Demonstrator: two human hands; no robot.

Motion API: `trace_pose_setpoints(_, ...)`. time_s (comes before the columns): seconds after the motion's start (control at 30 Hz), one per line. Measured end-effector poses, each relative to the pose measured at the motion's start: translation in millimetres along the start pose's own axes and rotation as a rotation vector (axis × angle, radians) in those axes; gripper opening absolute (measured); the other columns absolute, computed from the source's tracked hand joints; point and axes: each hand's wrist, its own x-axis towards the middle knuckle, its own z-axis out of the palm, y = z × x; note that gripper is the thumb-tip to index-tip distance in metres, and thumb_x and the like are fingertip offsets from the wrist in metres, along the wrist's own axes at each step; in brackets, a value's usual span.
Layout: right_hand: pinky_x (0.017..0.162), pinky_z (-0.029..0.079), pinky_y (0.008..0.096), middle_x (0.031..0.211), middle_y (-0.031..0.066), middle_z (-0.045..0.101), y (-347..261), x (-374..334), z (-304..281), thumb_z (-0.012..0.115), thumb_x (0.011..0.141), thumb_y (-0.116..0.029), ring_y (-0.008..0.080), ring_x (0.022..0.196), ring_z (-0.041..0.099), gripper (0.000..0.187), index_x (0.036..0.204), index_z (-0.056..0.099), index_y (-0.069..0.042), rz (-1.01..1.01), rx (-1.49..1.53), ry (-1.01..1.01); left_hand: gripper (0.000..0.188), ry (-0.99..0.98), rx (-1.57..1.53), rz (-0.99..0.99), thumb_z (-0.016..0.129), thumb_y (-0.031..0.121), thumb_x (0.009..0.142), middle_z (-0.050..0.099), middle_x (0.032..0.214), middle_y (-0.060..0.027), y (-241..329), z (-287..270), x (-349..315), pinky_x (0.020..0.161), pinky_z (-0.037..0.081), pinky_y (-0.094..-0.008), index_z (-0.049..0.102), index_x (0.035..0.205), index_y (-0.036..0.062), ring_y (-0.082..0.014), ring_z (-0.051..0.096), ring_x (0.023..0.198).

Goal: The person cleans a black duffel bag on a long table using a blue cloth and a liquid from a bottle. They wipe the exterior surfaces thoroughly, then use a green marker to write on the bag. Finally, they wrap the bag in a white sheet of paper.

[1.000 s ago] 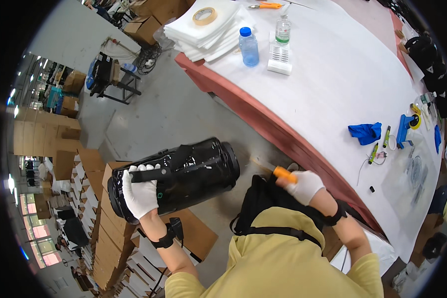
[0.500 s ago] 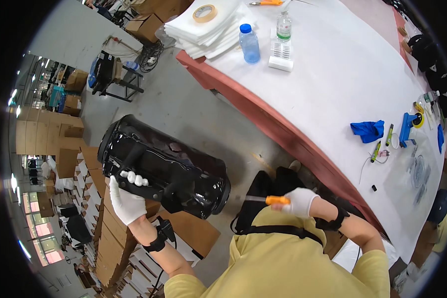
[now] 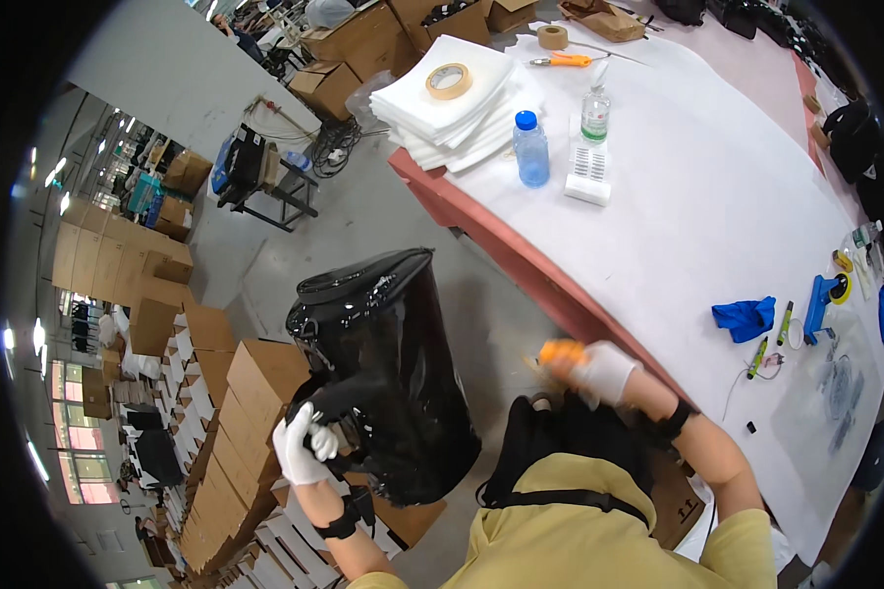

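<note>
A glossy black barrel-shaped bag hangs over the floor, tilted steeply. My left hand, in a white glove, is closed round a strap or handle on its side. White-gloved too, my right hand grips an orange-handled tool to the right of the bag, apart from it. Motion smears the tool, so its tip and exact kind are unclear. A zip and metal fittings show near the bag's upper end.
On the right, a white-covered table holds a stack of white foam sheets with a tape roll, a blue-capped bottle, and a blue cloth. Cardboard boxes stand at left. A stool stands beyond the bag.
My left hand has swung the bag from a slanted, nearly lengthwise pose to a steeper one, with its upper end turned away. My right hand, still gripping the orange-handled tool, has moved slightly farther away.
</note>
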Motion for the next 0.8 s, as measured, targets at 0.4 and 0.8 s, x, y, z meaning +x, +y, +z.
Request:
trace_pose_setpoints(0.4,0.057,0.050,0.0329,0.059,0.0078,0.061,69,48,-32,0.052,0.076,-0.076,0.0198,0.055,0.062,0.074,0.066,0.061,-0.003,0.014,0.651,-0.334,0.051,-0.317,0.114,0.178,0.064,0.015,0.079,0.045,0.045,-0.0026,32,-29,-44,0.031,0.026,-0.0234,0.051,0.109,-0.0248,-0.0084,0.035,0.030)
trace_pose_setpoints(0.8,0.045,0.052,0.0357,0.061,0.0077,0.053,90,170,12,0.029,0.085,-0.075,0.0213,0.048,0.056,0.072,0.087,0.057,-0.009,-0.106,0.645,-0.584,0.034,0.906,1.213,1.072,0.063,0.018,0.079,0.059,0.083,-0.0193,11,-134,-96,0.072,0.052,-0.0381,0.054,0.100,-0.0077,-0.0298,0.061,0.076)
